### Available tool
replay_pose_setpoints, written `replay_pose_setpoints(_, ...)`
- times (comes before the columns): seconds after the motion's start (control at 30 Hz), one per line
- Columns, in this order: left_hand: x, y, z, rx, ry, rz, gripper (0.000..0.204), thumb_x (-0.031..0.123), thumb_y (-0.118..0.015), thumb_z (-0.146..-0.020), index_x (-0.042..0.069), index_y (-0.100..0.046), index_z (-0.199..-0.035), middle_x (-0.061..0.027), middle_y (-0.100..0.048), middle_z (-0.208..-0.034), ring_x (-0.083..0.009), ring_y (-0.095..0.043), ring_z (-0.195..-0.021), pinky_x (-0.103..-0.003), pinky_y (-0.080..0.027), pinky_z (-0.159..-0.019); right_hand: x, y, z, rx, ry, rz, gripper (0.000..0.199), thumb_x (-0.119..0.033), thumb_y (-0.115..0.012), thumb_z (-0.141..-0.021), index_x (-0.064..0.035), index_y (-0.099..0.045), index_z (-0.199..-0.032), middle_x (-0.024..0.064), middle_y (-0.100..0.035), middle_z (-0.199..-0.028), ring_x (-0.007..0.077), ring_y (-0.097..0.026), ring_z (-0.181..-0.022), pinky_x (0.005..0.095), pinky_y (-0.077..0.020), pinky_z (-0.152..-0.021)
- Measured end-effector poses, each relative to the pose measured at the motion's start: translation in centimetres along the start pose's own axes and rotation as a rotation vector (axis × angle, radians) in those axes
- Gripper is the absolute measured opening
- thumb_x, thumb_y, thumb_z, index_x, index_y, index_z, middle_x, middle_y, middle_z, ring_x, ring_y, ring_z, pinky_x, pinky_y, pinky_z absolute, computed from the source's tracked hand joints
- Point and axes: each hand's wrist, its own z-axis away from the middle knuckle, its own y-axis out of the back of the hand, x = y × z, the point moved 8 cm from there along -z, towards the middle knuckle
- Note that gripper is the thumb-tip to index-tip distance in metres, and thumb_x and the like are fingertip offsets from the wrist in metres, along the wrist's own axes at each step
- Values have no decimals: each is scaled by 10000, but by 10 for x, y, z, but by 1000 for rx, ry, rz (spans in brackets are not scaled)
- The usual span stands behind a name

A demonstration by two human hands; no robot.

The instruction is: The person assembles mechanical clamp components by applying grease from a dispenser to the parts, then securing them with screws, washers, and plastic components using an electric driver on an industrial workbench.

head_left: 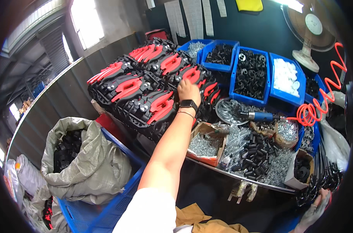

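Observation:
My left hand (189,93), with a dark watch on its wrist, is stretched out to the stack of black-and-red plastic assemblies (161,105). Its fingers are curled down on one black-and-red assembly (191,73) at the stack's right side; the fingertips are partly hidden. At the lower right rim, my right hand (322,193) is dim and only partly visible. It is beside a bunch of black bent parts (327,176), and its fingers are not clear enough to read.
Blue bins (251,75) of black, white and metal parts line the back. In front lie a cardboard box (206,160) of small metal pieces, loose springs and a blue air tool (260,116) on a red coiled hose (327,95). A sack (102,171) stands at left, a fan (309,35) behind.

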Motion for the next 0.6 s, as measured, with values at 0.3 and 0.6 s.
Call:
replay_pose_setpoints(0.3, -9, 116, 11, 377, -77, 349, 241, 214, -732, -862, 151, -681, -1089, -172, -702, -843, -358, -682, -809, -451, -526, -714, -146, -163, -69, -416, -211, -626, 103, -69, -658, -879, -17, -690, -962, 174, -682, -936, 356, -657, -906, 416, -503, -794)
replay_pose_setpoints(0.6, 17, 250, 188, 435, -142, 1188, 912, 233, -683, -912, 237, -63, -1581, -115, -155, -1616, -473, -264, -1451, -603, -389, -1103, -151, -325, -86, -690, -159, -226, 264, -264, -751, -819, -73, -711, -997, 162, -620, -1161, 341, -621, -1099, 432, -505, -942)
